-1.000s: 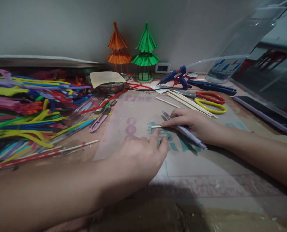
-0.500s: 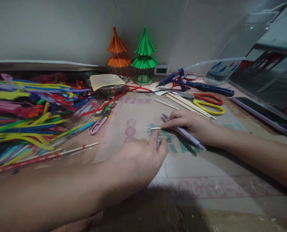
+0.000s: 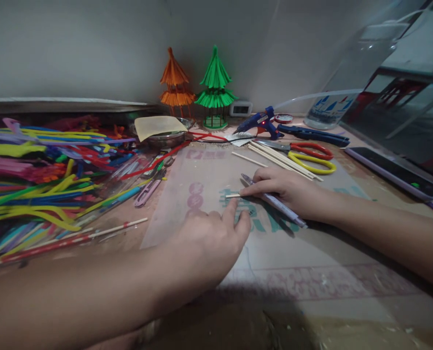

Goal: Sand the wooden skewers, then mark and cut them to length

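Observation:
A short piece of wooden stick (image 3: 233, 196) lies on the translucent printed sheet (image 3: 180, 189) between my hands. My left hand (image 3: 209, 240) reaches in from the lower left. Its index fingertip is at the near side of the stick, its thumb stands apart, and the other fingers curl under, partly hidden. My right hand (image 3: 287, 189) rests on the sheet and holds a pale purple pen (image 3: 285, 209), tilted with its tip pointing away to the left. The right index fingertip presses on the stick's right end.
Behind my right hand lie several wooden sticks (image 3: 280, 159), scissors (image 3: 313, 163), a blue glue gun (image 3: 262, 124) and pliers (image 3: 314, 135). A phone (image 3: 394, 172) is at right. Orange (image 3: 176, 82) and green (image 3: 215, 90) pagoda models stand behind. Pipe cleaners (image 3: 44, 184) crowd the left.
The camera view has shifted slightly, so everything sits a little lower and to the left. Both hands keep nearly the same pose at the short stick. A green spot now shows on the phone's screen.

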Demonstrator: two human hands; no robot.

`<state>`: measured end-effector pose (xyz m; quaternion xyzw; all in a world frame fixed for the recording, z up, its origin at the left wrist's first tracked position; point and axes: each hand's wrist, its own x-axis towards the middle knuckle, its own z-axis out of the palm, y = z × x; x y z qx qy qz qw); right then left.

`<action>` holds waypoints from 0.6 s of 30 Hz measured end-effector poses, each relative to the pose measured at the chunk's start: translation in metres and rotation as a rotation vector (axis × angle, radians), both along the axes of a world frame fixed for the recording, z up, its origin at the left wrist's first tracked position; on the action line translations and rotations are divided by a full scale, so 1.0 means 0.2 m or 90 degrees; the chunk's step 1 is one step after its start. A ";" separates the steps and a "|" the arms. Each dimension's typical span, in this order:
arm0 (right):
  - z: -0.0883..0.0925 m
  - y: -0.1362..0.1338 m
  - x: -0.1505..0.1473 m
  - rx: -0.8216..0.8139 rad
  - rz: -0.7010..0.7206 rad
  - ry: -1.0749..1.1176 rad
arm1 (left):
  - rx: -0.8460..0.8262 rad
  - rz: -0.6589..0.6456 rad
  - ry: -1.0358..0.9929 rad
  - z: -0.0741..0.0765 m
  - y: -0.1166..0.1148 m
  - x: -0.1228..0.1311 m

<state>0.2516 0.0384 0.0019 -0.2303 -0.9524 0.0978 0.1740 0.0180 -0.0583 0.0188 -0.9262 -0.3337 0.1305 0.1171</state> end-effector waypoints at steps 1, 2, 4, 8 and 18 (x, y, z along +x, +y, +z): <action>0.00 0.00 0.00 0.003 0.002 -0.002 | -0.002 0.003 0.001 0.00 0.00 0.00; 0.00 0.00 0.00 0.006 0.005 -0.004 | -0.006 0.006 0.001 0.01 0.00 0.00; 0.00 0.00 0.00 0.011 0.007 -0.003 | -0.015 0.012 -0.002 0.01 0.01 0.00; 0.00 0.01 0.01 0.019 0.007 -0.005 | -0.024 0.013 -0.026 0.01 0.02 0.00; -0.02 0.01 0.01 0.040 0.016 0.012 | 0.015 -0.003 0.009 -0.01 -0.01 0.02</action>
